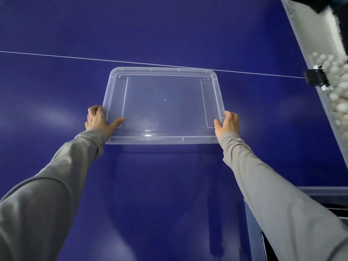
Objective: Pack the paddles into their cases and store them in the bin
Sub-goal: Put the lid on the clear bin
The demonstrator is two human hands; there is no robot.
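Both hands grip a clear plastic lid (163, 104) by its two short sides over a blue table-tennis table (169, 31). The left hand (98, 119) wraps the lid's left edge, thumb lying on the top face, fingers curled under the rim. The right hand (227, 124) clamps the right edge the same way, thumb on top. So both are closed on the lid, neither free.

The bin (320, 191) sits at the lower right, only its clear rim and a dark inside in view, partly behind the right sleeve (273, 194). Paddles and cases: cannot tell where they are (the dark shape in the bin could be a case, too cut off to say).

Step in hand, my read: handling the lid, either parking it on the table or carrying it to the bin; one frame does not settle which. To do it well: keep the lid level, hold even on both sides so the thin plastic does not twist, and if it goes on the bin, line the corners up before pressing down.

Pose: both arms stretch forward and nearly straight, grey sleeves to the wrists, hands about level, palms facing each other across the lid. The lid's far edge crosses the table's white line (56, 56). Net post clamp (316, 77) and a trough of white balls (339, 102) sit at the right edge, well apart from the hands.
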